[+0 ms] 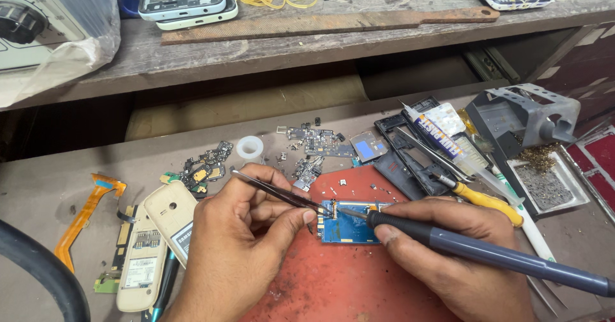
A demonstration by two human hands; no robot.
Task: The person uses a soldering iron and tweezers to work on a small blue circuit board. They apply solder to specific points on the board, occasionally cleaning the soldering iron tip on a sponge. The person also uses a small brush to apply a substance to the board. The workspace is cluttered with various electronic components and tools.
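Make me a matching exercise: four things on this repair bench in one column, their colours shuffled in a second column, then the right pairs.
Things
1. work mat
2. circuit board under the tweezers in the left hand
3. screwdriver handle
4. ribbon cable at far left

Colours
A. yellow
B. orange
C. red
D. blue

Pairs: 1-C, 2-D, 3-A, 4-B
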